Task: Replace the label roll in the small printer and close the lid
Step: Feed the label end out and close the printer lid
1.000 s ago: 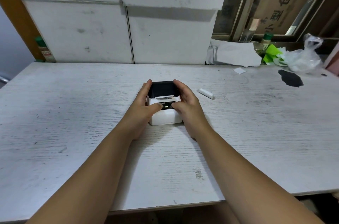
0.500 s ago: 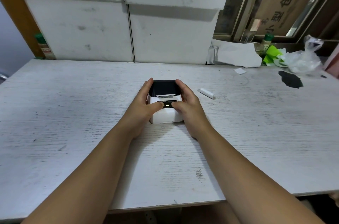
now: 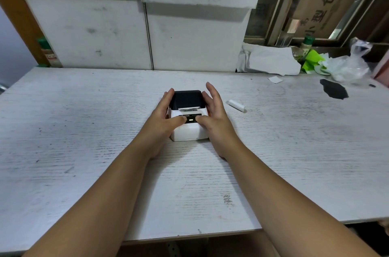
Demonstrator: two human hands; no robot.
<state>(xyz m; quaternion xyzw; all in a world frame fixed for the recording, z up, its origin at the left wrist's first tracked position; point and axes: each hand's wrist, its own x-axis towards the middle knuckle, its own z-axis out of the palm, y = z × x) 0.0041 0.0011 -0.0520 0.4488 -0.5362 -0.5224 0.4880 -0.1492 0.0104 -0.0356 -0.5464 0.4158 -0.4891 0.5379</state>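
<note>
A small white printer with a black lid stands on the white table, mid-centre. The lid is down, and a white label strip shows at its front slot. A small light glows on the front panel. My left hand holds the printer's left side, fingers against the lid and thumb on the panel. My right hand is at the right side with its thumb on the panel and its fingers spread off the lid. A small white roll core lies to the right.
Large white foam blocks stand along the table's back edge. At the back right lie crumpled paper, green scraps, a plastic bag and a dark stain. A bottle stands at the back left.
My right hand's fingers have lifted away from the lid and spread. The printer and my left hand have stayed in place.
</note>
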